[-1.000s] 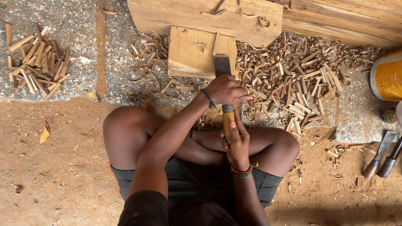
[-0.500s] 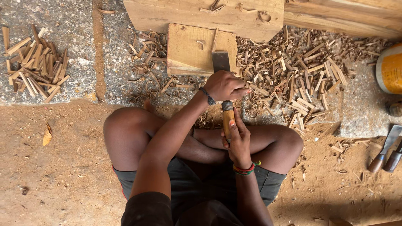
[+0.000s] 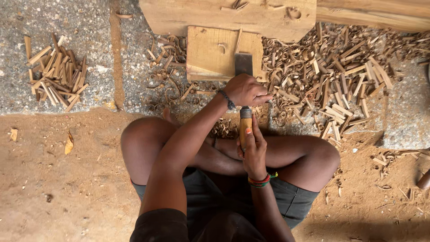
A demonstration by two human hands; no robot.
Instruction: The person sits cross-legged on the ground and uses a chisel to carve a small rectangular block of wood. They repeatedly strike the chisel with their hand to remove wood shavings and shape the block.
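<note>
Wooden chisel handle (image 3: 245,127) sat gripped in right hand (image 3: 254,150); left hand (image 3: 245,91) fingers closed over the shank, blade (image 3: 243,64) beyond them on the block (image 3: 210,54). Paring step, seemingly; next called for a steady forward push.

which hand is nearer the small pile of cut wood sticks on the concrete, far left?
Left. The left hand sits on the chisel shaft near the wooden block, closer to the stick pile. The right hand wraps the chisel's handle, lower and slightly farther right.
</note>
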